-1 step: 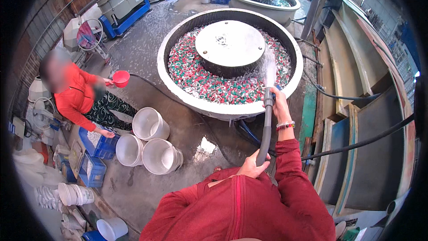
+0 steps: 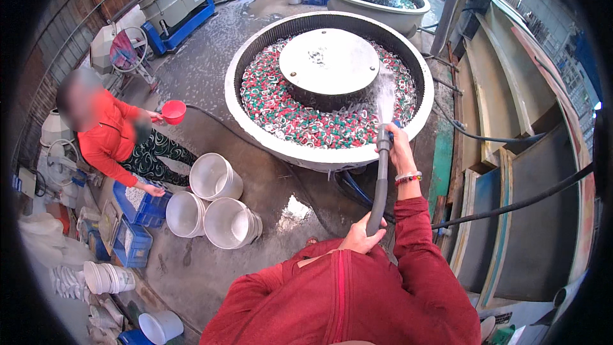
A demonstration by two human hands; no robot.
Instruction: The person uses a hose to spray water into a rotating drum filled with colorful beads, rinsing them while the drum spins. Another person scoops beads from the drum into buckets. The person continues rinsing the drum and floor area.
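Note:
A grey water hose [image 2: 381, 185] runs through both my hands. My right hand [image 2: 400, 149] grips it up near its nozzle and blue valve handle, beside the tub's near right rim. Lower down, close to my body, my left hand [image 2: 363, 235] is wrapped round the hose. White water [image 2: 385, 99] sprays from the nozzle into a big round tub [image 2: 255, 135]. Red and green pieces [image 2: 300, 124], mixed with pale ring-like ones, fill the channel round the tub's white centre cover [image 2: 329, 61].
To the left, a person in an orange top holds a red scoop [image 2: 173, 112]. White buckets [image 2: 233, 223] and blue crates [image 2: 134, 246] stand near them. A second round tub [image 2: 377, 16] is farther back. Sloped troughs [image 2: 523, 211] line my right, with a black hose [image 2: 517, 199] crossing them.
Hardly anything differs. Water keeps spraying at nearly the same spot, its stream slightly changed in shape, and both my hands stay on the hose.

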